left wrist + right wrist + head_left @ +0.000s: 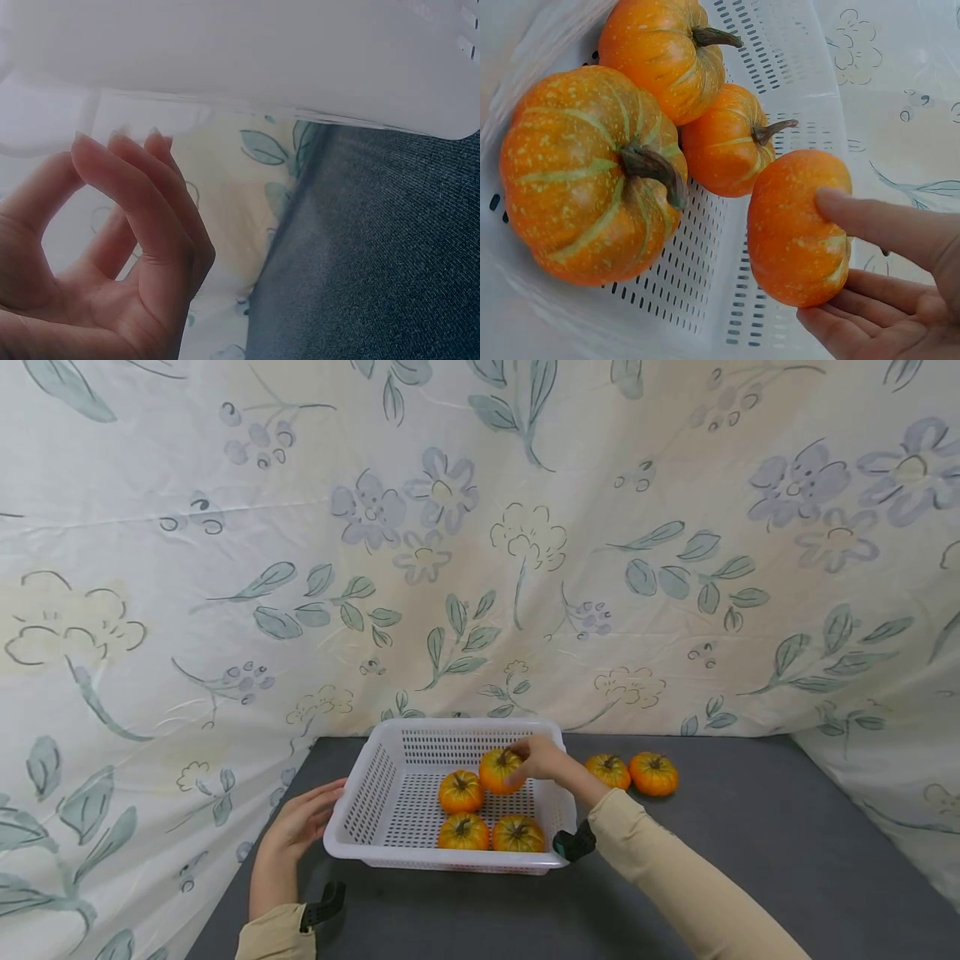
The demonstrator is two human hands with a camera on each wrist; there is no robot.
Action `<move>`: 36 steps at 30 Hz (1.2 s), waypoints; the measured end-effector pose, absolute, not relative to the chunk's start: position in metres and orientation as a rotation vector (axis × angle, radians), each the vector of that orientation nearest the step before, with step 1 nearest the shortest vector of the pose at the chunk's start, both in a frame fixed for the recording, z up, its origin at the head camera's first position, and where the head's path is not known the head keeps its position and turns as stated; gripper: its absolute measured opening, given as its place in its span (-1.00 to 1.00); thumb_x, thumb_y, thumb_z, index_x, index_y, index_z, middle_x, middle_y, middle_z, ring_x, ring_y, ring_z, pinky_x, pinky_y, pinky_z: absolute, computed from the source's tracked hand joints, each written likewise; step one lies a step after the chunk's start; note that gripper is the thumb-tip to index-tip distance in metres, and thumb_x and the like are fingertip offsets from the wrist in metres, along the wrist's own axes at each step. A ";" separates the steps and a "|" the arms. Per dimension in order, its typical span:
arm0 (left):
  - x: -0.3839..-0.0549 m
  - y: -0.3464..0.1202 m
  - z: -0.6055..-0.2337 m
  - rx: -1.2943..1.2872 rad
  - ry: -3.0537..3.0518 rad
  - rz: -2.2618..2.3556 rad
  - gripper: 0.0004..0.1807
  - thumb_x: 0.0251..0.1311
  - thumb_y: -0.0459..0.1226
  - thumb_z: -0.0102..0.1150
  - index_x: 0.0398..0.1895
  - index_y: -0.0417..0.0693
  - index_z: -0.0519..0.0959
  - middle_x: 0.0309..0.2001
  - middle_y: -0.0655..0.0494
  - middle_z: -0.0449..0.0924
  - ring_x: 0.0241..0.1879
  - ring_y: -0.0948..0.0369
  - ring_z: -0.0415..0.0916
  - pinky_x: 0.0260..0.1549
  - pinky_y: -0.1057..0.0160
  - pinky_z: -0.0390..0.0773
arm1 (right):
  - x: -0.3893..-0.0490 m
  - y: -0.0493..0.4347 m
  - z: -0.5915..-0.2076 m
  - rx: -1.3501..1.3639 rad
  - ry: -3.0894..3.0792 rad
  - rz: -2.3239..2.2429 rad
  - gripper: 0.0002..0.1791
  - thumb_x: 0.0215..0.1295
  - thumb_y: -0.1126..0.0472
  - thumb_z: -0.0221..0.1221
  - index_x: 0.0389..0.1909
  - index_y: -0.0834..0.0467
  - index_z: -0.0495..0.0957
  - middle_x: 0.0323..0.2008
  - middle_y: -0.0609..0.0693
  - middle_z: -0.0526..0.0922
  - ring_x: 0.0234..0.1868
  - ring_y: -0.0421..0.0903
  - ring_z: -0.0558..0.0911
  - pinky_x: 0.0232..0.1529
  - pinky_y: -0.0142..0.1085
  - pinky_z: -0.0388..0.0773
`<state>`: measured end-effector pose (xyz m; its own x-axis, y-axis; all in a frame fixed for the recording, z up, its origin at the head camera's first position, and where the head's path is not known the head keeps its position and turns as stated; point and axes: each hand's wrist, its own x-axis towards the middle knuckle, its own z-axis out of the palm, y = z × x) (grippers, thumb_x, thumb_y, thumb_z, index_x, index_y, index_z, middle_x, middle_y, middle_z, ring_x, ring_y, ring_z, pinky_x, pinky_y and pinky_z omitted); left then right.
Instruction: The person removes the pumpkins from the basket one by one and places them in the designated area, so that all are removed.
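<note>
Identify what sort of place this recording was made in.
Probably a staged recording area: a dark tabletop with floral-print fabric hung behind and at the sides, and a white perforated basket holding orange pumpkins.

Yellow-streaked orange pumpkins [591, 178], white basket [420, 857]

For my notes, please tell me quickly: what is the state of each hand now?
Left hand: open, holding nothing, beside the white basket.
Right hand: holding an orange pumpkin.
</note>
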<state>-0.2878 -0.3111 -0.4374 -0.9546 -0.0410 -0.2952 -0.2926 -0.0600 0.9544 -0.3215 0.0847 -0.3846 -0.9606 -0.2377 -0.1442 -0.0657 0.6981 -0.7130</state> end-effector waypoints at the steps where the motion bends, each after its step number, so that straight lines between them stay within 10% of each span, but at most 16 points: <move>1: -0.287 -0.311 -0.437 -0.365 2.026 2.137 -0.56 0.20 -0.15 0.32 0.17 0.08 0.58 -0.22 0.42 0.65 -0.13 0.32 0.61 -0.16 0.27 0.60 | -0.320 0.085 -0.383 -0.249 2.676 -1.128 -0.24 0.00 0.24 0.45 0.25 0.38 0.42 0.25 0.30 0.49 0.28 0.19 0.48 0.27 0.00 0.41; 36: -0.286 -0.310 -0.439 -0.384 2.026 2.152 -0.57 0.18 -0.16 0.34 0.14 0.09 0.60 -0.24 0.40 0.66 -0.14 0.30 0.61 -0.18 0.26 0.61 | -0.298 0.133 -0.350 -0.309 2.596 -1.403 -0.13 0.17 0.12 0.37 0.43 0.29 0.19 0.44 0.28 0.23 0.46 0.23 0.23 0.38 0.06 0.25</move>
